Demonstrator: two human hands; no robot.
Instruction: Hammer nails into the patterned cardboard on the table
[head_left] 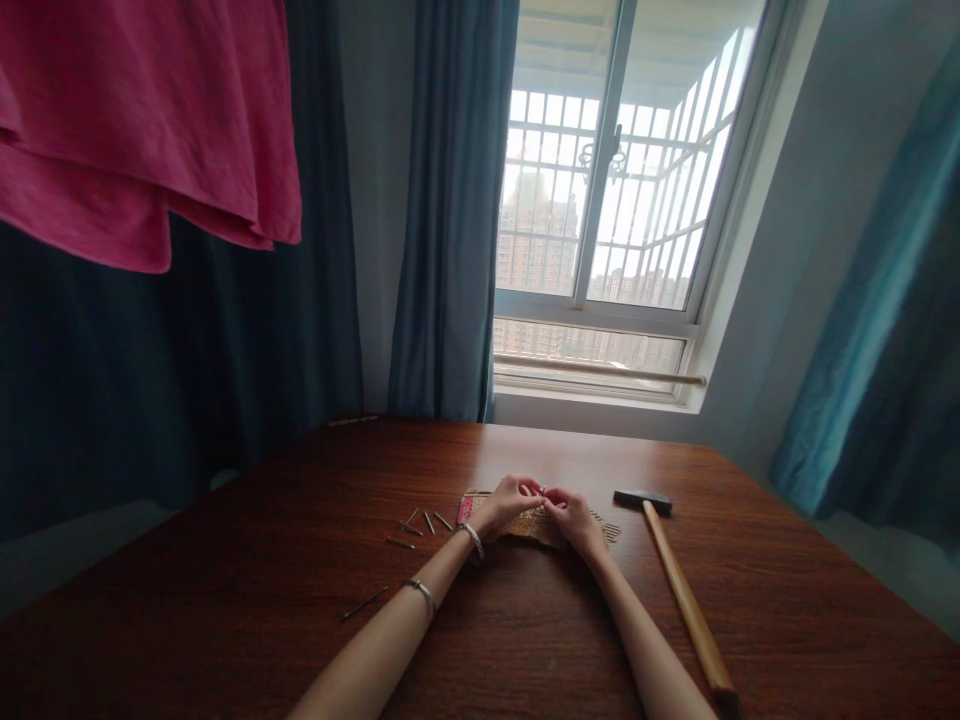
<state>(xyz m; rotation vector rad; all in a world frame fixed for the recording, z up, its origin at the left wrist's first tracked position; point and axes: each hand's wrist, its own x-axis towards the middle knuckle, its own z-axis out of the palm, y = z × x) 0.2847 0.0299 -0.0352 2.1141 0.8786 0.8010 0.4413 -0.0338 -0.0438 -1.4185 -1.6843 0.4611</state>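
Both my hands meet over a small tan block (534, 527) lying on the dark wooden table (262, 580). My left hand (510, 500) has its fingers pinched together at the block's top, and my right hand (568, 512) is pinched against it, fingertips touching. What they pinch is too small to make out. Several loose nails (420, 524) lie just left of my left hand. A hammer (679, 580) with a dark head and long wooden handle lies to the right of my right hand. Two bracelets circle my left forearm.
One more nail (365, 602) lies apart near my left forearm. A pink cloth (150, 130) hangs at the upper left. Blue curtains (450, 220) frame a barred window (607, 200) behind the table's far edge.
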